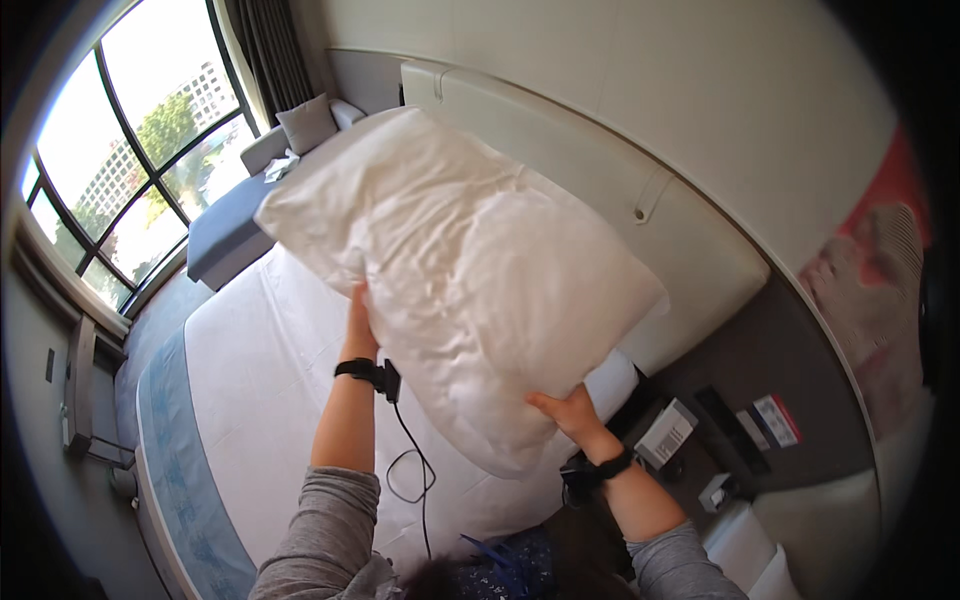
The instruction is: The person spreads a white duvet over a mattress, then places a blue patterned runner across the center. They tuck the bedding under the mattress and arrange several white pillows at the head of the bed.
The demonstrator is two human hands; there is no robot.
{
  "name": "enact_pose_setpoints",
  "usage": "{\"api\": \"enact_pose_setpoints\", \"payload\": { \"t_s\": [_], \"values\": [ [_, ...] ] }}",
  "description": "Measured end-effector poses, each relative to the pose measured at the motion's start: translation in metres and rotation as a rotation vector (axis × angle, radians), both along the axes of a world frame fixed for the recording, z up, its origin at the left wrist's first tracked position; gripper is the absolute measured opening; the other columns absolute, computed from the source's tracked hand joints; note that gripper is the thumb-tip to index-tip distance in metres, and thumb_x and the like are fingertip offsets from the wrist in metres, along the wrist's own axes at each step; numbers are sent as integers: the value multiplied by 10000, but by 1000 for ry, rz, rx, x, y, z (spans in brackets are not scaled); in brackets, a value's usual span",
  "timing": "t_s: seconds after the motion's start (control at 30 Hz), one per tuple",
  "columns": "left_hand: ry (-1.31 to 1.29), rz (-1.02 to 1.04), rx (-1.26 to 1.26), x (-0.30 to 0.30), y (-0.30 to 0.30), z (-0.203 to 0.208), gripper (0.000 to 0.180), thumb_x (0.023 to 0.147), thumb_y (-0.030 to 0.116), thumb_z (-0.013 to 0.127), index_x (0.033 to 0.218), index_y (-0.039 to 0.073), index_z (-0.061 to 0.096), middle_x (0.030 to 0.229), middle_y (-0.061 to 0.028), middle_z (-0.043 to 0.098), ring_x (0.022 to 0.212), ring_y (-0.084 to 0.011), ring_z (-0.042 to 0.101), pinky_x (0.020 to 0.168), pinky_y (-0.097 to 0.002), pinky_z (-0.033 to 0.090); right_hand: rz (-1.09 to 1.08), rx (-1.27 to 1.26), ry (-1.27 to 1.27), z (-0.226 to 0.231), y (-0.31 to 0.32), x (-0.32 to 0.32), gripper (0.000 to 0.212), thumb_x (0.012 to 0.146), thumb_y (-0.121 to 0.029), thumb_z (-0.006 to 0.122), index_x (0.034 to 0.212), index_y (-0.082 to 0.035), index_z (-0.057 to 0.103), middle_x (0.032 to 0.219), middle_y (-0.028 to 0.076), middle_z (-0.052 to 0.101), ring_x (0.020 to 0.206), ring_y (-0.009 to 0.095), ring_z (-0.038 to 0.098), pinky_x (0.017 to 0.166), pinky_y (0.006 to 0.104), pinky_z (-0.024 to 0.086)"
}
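Note:
A large white pillow (460, 260) is up over the head end of the bed, its cover creased through the middle. My left hand (361, 312) grips its near left edge, with the fingers hidden by the fabric. At the near right corner, my right hand (572, 412) is closed on the pillow, thumb on top and the other fingers out of sight. Below lies the bed (250, 370), spread with a smooth white sheet. Black straps with small devices are on both my wrists, and a black cable (425, 470) hangs from the left one.
A padded cream headboard (600, 200) runs along the wall. Right of the bed, a nightstand area holds a white box-like object (667, 433) and a small grey cube (717, 492). A blue-grey chaise (228, 230) stands by the window. A blue runner (180, 440) crosses the bed's foot.

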State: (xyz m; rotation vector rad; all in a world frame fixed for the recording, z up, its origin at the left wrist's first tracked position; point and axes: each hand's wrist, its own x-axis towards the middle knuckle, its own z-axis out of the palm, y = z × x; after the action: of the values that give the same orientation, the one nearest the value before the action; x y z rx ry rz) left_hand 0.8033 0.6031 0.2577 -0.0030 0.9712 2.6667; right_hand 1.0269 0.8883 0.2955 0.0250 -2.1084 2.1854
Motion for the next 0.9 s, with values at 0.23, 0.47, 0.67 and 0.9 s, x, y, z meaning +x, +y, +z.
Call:
{"api": "enact_pose_setpoints", "payload": {
  "t_s": [0.23,0.47,0.67,0.9],
  "values": [
    [-639,-404,-732,62,54,-228,317,805,337,598,1025,117,541,882,-33,612,793,-183,590,711,-348,455,178,299,-929,-265,77,-90,229,800,-174,665,834,-26,494,597,30,482,424,119,405,377,263,311],
    [-677,-118,-609,110,134,-232,286,829,242,596,1058,80,541,968,-38,601,884,-172,580,795,-310,448,-478,-295,-680,-329,190,-135,277,773,-335,700,793,-171,478,733,-27,508,619,90,484,519,261,374],
    [-774,-226,-564,137,160,-237,263,832,326,609,887,78,541,749,-39,540,724,-200,584,721,-336,505,-275,-762,-650,-267,145,-234,570,776,-387,689,1220,-90,491,1103,76,593,994,245,558,867,375,431],
    [-612,37,520,111,178,-192,597,837,556,477,1242,117,464,1236,-122,501,1243,-323,392,979,-475,368,-68,-1032,-487,-83,58,-295,511,852,-388,591,1226,-55,491,1213,58,549,1109,230,505,972,383,382]
  ]
}}
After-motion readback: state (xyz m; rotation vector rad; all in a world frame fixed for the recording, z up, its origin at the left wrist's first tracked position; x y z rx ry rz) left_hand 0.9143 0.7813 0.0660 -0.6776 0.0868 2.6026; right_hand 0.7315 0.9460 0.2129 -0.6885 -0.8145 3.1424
